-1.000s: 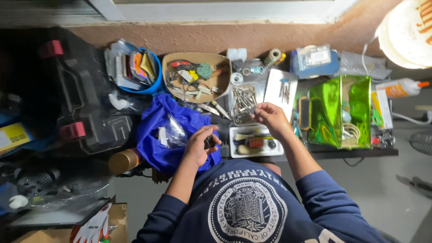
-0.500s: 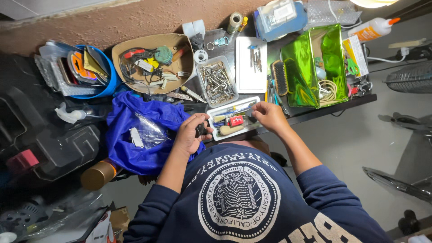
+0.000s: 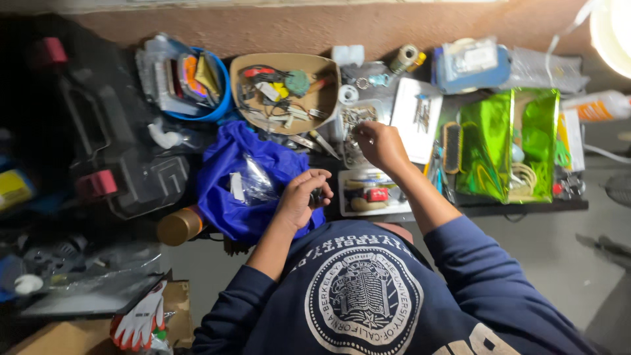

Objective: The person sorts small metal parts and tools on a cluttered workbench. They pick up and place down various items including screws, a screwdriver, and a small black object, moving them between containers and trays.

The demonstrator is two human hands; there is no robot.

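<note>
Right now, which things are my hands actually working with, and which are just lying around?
In hand:
right hand picking in the tray of keys
left hand holding a small dark object, above the blue bag

Lying about:
green foil bag
brush
brown tool tray
blue bowl

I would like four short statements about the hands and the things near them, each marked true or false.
1. The right hand reaches into a tray of small metal parts. True.
2. The left hand rests on the green foil bag. False: it is beside the blue cloth bag.
3. The blue cloth bag carries a clear plastic packet. True.
4. The tan tray of tools lies right of the green foil bag. False: left.
</note>
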